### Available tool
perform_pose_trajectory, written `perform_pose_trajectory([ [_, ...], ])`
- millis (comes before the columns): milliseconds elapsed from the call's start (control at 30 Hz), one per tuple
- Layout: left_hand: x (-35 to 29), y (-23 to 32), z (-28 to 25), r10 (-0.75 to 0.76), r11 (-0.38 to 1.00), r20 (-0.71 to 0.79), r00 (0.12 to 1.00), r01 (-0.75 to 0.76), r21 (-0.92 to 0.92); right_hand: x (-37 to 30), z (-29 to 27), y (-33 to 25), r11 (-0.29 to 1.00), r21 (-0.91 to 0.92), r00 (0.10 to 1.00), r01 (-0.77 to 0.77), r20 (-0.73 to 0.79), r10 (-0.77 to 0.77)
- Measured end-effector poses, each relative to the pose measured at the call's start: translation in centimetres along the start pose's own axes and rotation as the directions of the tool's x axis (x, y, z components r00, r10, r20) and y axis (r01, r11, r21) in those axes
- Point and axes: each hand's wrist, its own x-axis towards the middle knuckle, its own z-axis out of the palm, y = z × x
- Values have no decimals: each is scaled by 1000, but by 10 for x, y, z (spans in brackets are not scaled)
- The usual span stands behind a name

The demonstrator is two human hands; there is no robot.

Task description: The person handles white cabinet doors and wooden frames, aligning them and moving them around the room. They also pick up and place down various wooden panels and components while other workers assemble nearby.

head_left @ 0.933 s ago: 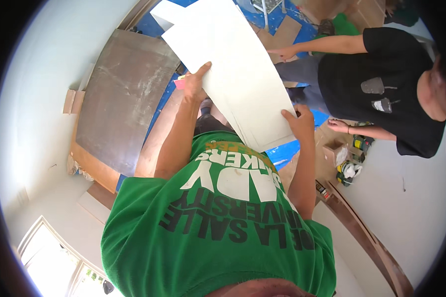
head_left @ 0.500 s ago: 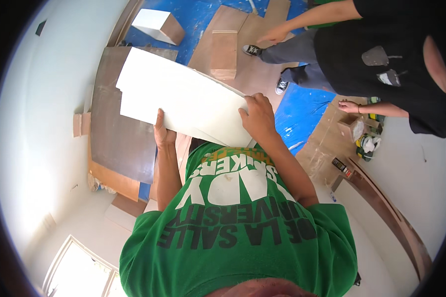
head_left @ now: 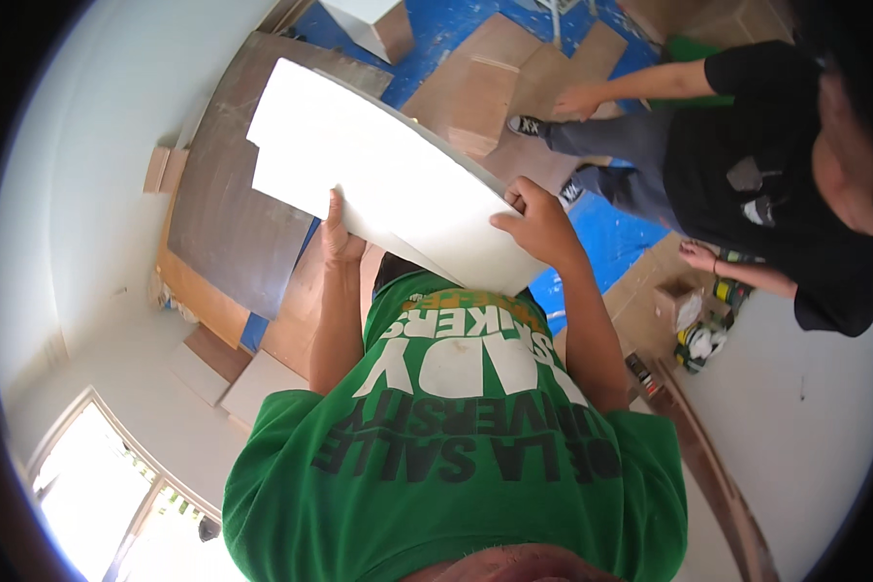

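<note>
Head view, contents listed near to far, placed by the white sheets.

Item: green shirt (head_left: pixel 456 388) with large lettering, on the wearer, just below the white sheets (head_left: pixel 378 165).

Item: left hand (head_left: pixel 341 238), at the sheets' near edge; thumb laid on the upper face, remaining fingers mostly hidden beneath. Hold: narrow, on the sheets.

Item: right hand (head_left: pixel 541 225), at the sheets' right end; thumb on the upper face, fingers bent over the far edge. Hold: narrow, on the sheets.

Item: the sheets themselves, long, apparently more than one, ends stepped at the left; held raised before the shirt, slanting up to the left, right end bowed. Exact count: cannot be told.

Change: under a second ago their long side points more nearly away from the body; now it lies further across it, and the bow at the right end is plainer. Judged effect: the load remains shared by both hands, not set down.

Item: brown panel (head_left: pixel 233 194), left of the sheets, partly behind them.

Item: flat brown boards (head_left: pixel 485 87), beyond the sheets, on blue floor covering (head_left: pixel 621 233).

Item: white box (head_left: pixel 359 15) with a brown side, beyond the sheets' left end.

Item: co-worker in black top (head_left: pixel 698 165), right of the sheets, one arm reaching toward the boards, apart from the sheets.
</note>
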Motion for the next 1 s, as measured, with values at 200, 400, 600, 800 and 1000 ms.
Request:
perform_pose_trajectory([
  [200, 2, -13, 13, 4, 1000, 21, 1000, -4, -8, -10, -35, 21, 991, 132, 992, 31, 113, -46],
  [400, -41, -44, 65, 41, 997, -29, 999, -39, 70, -27, -112, 43, 964, 246, 995, 98, -50, -89],
  [600, -52, -65, 76, 95, 993, -16, 995, -93, 78, -30, -163, 33, 947, 258, 977, 191, -143, -158],
  [800, -56, -71, 53, 164, 982, -123, 979, -150, 118, -18, -176, 65, 956, 265, 992, 121, -57, -110],
  [1000, -50, -58, 20, 242, 970, -217, 946, -233, 69, -2, -180, 88, 963, 259, 997, 77, -26, -73],
])
